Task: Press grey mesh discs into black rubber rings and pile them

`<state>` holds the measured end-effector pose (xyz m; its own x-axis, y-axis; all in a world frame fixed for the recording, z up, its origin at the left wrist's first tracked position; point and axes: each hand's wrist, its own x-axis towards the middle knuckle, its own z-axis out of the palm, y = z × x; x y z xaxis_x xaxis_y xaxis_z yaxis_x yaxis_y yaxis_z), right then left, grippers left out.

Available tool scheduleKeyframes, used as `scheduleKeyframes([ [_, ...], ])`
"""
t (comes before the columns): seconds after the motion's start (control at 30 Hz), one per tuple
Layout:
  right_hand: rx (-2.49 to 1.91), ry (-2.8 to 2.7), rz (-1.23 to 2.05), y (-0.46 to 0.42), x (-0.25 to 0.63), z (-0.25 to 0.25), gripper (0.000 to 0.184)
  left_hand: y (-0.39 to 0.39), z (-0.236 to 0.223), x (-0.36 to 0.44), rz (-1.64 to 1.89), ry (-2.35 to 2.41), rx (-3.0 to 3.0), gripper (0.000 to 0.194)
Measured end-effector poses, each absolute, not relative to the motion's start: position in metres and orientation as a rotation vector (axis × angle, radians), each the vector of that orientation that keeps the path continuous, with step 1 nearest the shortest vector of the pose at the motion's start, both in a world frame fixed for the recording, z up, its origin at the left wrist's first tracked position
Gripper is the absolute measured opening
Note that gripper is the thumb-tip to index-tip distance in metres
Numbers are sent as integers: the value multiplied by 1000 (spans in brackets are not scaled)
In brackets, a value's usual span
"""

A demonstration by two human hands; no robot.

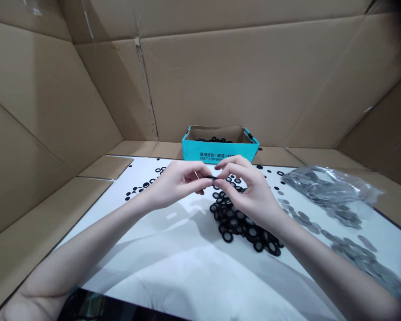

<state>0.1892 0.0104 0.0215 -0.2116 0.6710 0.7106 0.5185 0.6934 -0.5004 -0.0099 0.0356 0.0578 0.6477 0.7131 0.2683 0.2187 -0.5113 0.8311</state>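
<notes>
My left hand [177,185] and my right hand [250,191] meet above the white work surface [173,263], their fingertips pinching a small black rubber ring [211,177]. Much of that ring is hidden by my fingers. Just below my right hand lies a heap of similar black rubber rings [240,221]. More black rings [143,185] are scattered left of my left hand. Loose grey metal washers [352,252] lie to the right of my right forearm.
A teal cardboard box [220,151] holding black rings [214,139] stands beyond my hands. A clear plastic bag of grey washers [324,194] lies at the right. Brown cardboard walls [247,80] rise around the surface's back and sides.
</notes>
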Motion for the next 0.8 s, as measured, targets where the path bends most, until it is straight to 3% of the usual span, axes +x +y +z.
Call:
scheduleKeyframes([
  [0.37, -899, -1876, 145, 8, 184, 18, 15, 37, 66, -16, 598, 824, 2274, 13],
  [0.6, -995, -1954, 28, 11, 189, 19, 10, 37, 61, -15, 677, 801, 2166, 12],
  [0.8, -951, -1874, 305, 13, 192, 24, 16, 35, 56, -9, 748, 742, 2037, 17],
])
